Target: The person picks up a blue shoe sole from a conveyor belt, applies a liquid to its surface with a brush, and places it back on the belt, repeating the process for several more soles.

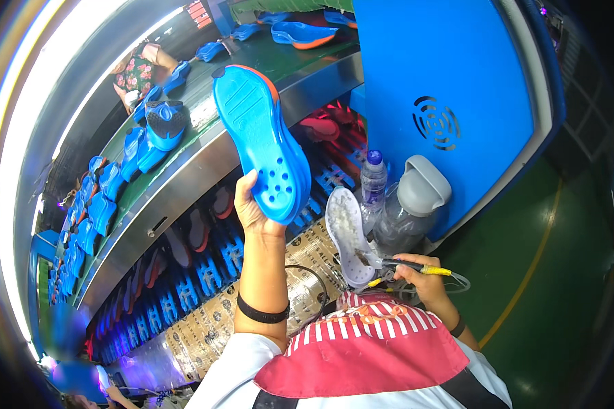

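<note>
My left hand holds a blue shoe sole up by its near end, thumb along the edge and the other fingers hidden beneath. Its face toward me has a cluster of holes near my hand; an orange edge and a dark patch mark the far end. Lower right, my right hand is closed round a brush with a dark handle, a yellow end and a thin tube by it. The brush tip rests on a white sole-shaped piece smeared with a whitish residue.
A green conveyor belt carries several blue soles at left and far. Beside the white piece stand a clear bottle and a grey-lidded jug. A blue machine panel blocks the right. Racked soles sit below the belt.
</note>
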`<action>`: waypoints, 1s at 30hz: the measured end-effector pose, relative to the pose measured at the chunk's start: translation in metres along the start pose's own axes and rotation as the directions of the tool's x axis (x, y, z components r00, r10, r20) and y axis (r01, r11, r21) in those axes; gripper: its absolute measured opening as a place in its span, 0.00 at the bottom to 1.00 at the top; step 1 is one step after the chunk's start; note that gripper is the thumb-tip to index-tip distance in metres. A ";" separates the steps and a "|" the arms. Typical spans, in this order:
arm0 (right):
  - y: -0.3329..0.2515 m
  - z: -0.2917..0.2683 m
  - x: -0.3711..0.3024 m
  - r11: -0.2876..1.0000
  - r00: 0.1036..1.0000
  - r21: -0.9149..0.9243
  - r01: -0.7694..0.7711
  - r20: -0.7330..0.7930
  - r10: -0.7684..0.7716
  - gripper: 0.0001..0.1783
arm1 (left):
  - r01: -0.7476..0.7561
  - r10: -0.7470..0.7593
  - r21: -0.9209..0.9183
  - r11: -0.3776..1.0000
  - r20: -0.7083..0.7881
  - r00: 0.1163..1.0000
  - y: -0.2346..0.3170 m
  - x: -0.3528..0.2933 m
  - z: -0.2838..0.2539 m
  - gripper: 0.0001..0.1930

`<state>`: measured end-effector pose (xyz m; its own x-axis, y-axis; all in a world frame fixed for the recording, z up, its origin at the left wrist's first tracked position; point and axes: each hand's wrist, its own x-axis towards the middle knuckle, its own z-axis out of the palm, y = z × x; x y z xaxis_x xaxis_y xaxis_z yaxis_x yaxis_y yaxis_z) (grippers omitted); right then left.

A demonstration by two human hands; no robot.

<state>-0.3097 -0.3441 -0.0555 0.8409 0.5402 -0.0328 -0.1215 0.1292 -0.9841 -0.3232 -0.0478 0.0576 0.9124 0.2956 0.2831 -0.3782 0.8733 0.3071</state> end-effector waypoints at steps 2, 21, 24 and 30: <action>-0.005 0.004 0.001 1.000 1.000 0.017 -0.022 0.011 0.021 0.13 | -0.013 0.013 0.013 1.000 0.010 1.000 0.002 -0.011 -0.005 0.34; -0.054 0.018 0.027 0.950 0.952 0.106 0.295 0.050 -0.302 0.11 | 0.323 -0.323 -0.014 0.946 -0.126 0.938 -0.043 -0.106 -0.078 0.37; -0.075 0.035 0.040 0.835 0.798 -0.045 0.548 0.326 -0.506 0.12 | 0.368 -0.371 -0.051 0.928 -0.064 0.926 -0.068 -0.125 -0.099 0.39; -0.069 0.054 0.060 0.437 0.565 -0.392 0.810 0.323 -0.759 0.14 | 0.467 -0.409 0.200 0.862 -0.270 0.871 -0.101 -0.148 -0.103 0.41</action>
<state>-0.2798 -0.2756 0.0202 0.3971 0.4762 0.7846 0.8345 0.1684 -0.5246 -0.4036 -0.1396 -0.1087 0.9922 0.0050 -0.1246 0.0685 0.8132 0.5780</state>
